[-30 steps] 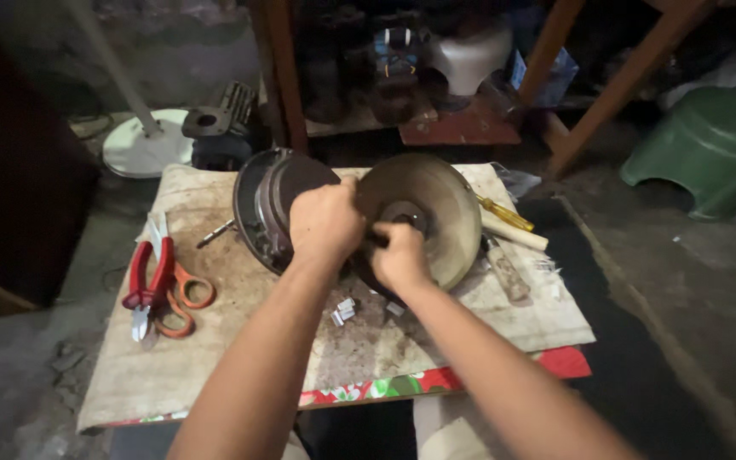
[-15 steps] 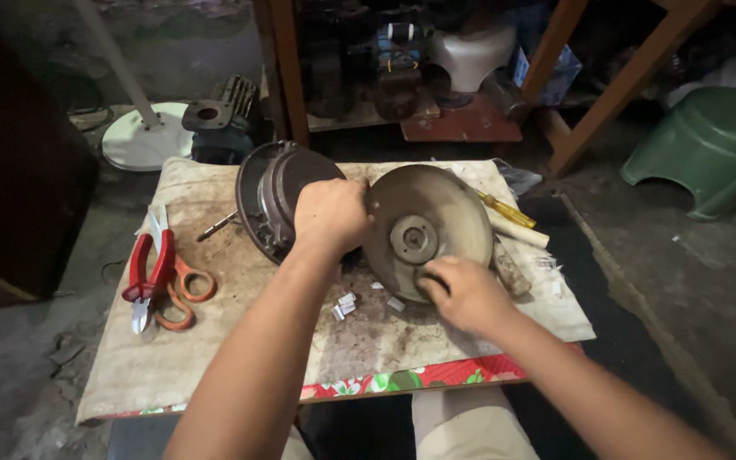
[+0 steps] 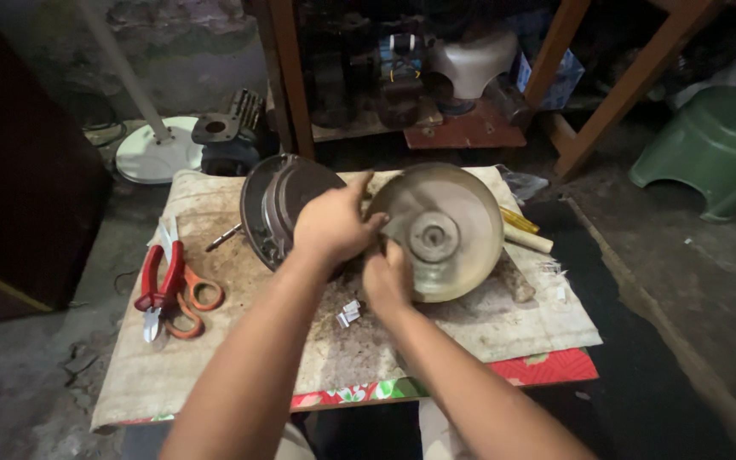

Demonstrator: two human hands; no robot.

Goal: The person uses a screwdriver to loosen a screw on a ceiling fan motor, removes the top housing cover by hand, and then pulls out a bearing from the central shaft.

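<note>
My left hand [image 3: 331, 223] covers the junction between the dark round housing [image 3: 276, 204] and the metal disc [image 3: 445, 230]. My right hand [image 3: 388, 279] is motion-blurred; I cannot confirm its grip. The tabletop [image 3: 215, 358] near edge lies behind my forearms.

A single camera, worn on the person's head, looks steeply down and forward over both forearms onto a low worktop [image 3: 215, 358]. It sits close: the arms enter from the bottom edge and the worktop fills the middle of the frame. Beyond its far edge the view takes in the floor [image 3: 683, 281], wooden shelf legs [image 3: 287, 77] and a green stool [image 3: 713, 145].
</note>
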